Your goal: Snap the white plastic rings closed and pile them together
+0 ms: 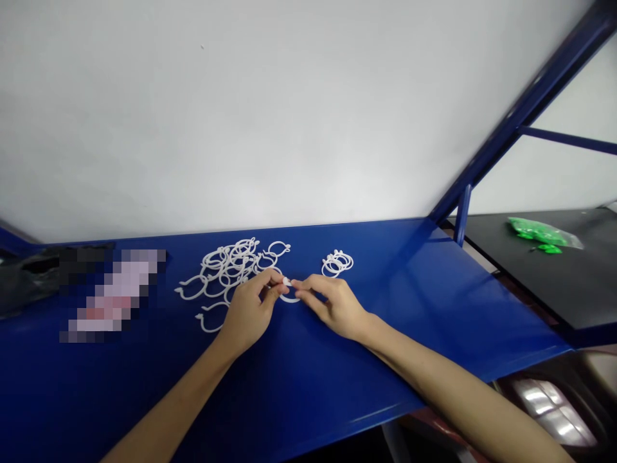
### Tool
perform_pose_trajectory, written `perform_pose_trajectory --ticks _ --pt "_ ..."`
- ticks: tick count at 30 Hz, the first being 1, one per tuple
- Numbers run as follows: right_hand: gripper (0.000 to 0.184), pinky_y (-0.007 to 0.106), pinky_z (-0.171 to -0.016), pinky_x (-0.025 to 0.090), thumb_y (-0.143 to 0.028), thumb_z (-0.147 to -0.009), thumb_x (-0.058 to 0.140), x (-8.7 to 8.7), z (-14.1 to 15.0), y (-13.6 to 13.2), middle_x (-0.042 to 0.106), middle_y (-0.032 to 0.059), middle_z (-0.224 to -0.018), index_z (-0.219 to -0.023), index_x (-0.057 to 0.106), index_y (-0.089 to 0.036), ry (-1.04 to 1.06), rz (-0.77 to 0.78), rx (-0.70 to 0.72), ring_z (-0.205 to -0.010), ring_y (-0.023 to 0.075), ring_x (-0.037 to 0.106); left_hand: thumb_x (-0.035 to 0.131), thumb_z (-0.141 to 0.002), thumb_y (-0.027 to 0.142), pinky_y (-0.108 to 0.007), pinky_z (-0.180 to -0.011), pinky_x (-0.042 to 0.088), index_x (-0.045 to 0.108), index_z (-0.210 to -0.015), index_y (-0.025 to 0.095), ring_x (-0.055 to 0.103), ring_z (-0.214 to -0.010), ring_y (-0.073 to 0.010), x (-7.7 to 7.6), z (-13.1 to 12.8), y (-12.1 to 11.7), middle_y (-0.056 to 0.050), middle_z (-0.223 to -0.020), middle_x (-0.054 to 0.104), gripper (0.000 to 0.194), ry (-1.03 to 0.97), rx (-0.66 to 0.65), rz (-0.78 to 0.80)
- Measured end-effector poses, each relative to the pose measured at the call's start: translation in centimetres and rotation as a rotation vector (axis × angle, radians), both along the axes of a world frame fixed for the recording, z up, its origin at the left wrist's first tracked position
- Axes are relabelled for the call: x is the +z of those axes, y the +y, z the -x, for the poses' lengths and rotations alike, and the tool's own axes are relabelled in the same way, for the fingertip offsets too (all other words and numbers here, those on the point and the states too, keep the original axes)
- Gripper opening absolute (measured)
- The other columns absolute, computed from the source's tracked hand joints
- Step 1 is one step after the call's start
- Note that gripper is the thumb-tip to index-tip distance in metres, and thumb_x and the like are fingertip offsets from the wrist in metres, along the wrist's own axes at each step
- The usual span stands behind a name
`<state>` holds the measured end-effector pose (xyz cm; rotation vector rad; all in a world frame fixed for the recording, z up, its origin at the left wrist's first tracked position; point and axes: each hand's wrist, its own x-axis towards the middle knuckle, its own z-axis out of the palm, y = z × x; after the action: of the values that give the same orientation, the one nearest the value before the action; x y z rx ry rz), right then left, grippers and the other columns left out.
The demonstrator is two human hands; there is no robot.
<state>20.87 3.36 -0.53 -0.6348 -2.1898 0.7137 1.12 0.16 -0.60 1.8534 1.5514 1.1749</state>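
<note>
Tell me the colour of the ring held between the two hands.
The ring is white, seen in the head view.

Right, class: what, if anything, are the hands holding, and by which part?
The left hand and right hand together pinch one white ring by its knobbed far side.

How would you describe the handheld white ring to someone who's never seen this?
Find the blue table below the pale wall. Over it, the left hand and right hand almost meet at a white ring. Unlike the larger pile of rings to its left and smaller cluster to its right, this ring alone is pinched by fingertips.
</note>
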Motion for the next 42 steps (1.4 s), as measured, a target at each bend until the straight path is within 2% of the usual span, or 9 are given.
perform_pose_trajectory --ticks 7,10,16,21,24,27,30,37,42 --pt "0.015 0.027 -0.081 0.053 -0.024 -0.100 0.051 -0.5 -0.2 1.6 0.064 0.0071 -0.100 -0.103 0.065 -0.019 -0.100 -0.136 -0.142 -0.089 0.0160 0.064 0.054 -0.094 0.035 -0.033 -0.080 0.050 0.064 -0.093 0.023 0.064 -0.085 -0.0189 -0.5 -0.7 0.0 -0.001 -0.089 0.071 0.016 0.208 -0.044 -0.107" --pt "0.018 0.027 -0.080 0.052 -0.026 -0.101 0.050 -0.2 -1.3 3.3 0.063 0.0069 -0.101 -0.103 0.066 -0.019 -0.180 -0.146 -0.377 -0.085 0.0155 0.064 0.053 -0.095 0.038 -0.041 -0.094 0.047 0.065 -0.103 0.022 0.061 -0.102 -0.0240 -0.8 -0.6 0.2 -0.005 -0.102 0.072 0.021 0.354 0.018 -0.212" --pt "0.024 0.033 -0.081 0.051 -0.020 -0.098 0.048 0.6 -4.8 6.3 0.065 0.0119 -0.110 -0.114 0.066 -0.017 -0.524 0.009 -0.868 -0.092 0.0230 0.066 0.046 -0.095 0.038 -0.050 -0.093 0.045 0.067 -0.111 0.016 0.057 -0.106 -0.0345 -0.5 0.2 2.9 -0.014 -0.105 0.073 0.034 0.696 0.145 -0.246" --pt "0.023 0.033 -0.079 0.052 -0.021 -0.095 0.051 0.0 -5.5 7.0 0.069 0.0109 -0.107 -0.111 0.067 -0.019 -0.583 0.102 -0.902 -0.093 0.0242 0.068 0.046 -0.092 0.033 -0.053 -0.086 0.043 0.063 -0.124 0.008 0.056 -0.105 -0.0400 -1.3 -0.1 7.5 -0.022 -0.105 0.071 0.044 0.914 0.152 -0.190" --pt "0.023 0.032 -0.078 0.052 -0.024 -0.097 0.048 -0.2 -5.4 7.0 0.071 0.0093 -0.105 -0.111 0.066 -0.021 -0.568 0.107 -0.904 -0.092 0.0231 0.068 0.043 -0.091 0.026 -0.049 -0.083 0.043 0.068 -0.114 0.017 0.057 -0.099 -0.0351 -1.6 -0.6 9.1 -0.017 -0.104 0.072 0.035 0.874 0.099 -0.184" --pt "0.025 0.035 -0.080 0.052 -0.029 -0.100 0.047 0.1 -5.2 6.9 0.069 0.0119 -0.109 -0.114 0.065 -0.019 -0.545 0.079 -0.935 -0.098 0.0252 0.066 0.042 -0.092 0.024 -0.047 -0.085 0.044 0.070 -0.105 0.020 0.059 -0.097 -0.0303 -0.6 -1.2 8.5 -0.012 -0.101 0.074 0.031 0.731 0.059 -0.222" --pt "0.026 0.037 -0.090 0.051 -0.031 -0.101 0.047 0.8 -4.7 6.2 0.067 0.0139 -0.114 -0.115 0.064 -0.017 -0.424 -0.051 -0.897 -0.110 0.0265 0.060 0.047 -0.094 0.032 -0.041 -0.085 0.048 0.069 -0.108 0.022 0.061 -0.093 -0.0246 1.0 -1.6 5.9 -0.008 -0.101 0.072 0.028 0.359 -0.005 -0.194" --pt "0.026 0.031 -0.083 0.054 -0.031 -0.100 0.054 1.1 -1.2 1.8 0.071 0.0074 -0.111 -0.123 0.057 -0.019 -0.086 -0.033 -0.173 -0.090 0.0162 0.068 0.068 -0.084 0.046 -0.033 -0.073 0.054 0.069 -0.109 0.022 0.063 -0.073 -0.0148 0.7 -0.8 0.3 -0.003 -0.089 0.068 0.034 -0.482 -0.088 0.201" --pt "0.021 0.029 -0.076 0.055 -0.024 -0.100 0.050 0.1 -0.2 0.6 0.071 0.0054 -0.095 -0.119 0.056 -0.018 0.045 0.030 -0.177 -0.082 0.0153 0.068 0.080 -0.073 0.041 -0.028 -0.067 0.054 0.073 -0.098 0.020 0.063 -0.078 -0.0152 0.1 -1.3 0.1 -0.004 -0.087 0.069 0.033 -0.810 -0.027 0.209"
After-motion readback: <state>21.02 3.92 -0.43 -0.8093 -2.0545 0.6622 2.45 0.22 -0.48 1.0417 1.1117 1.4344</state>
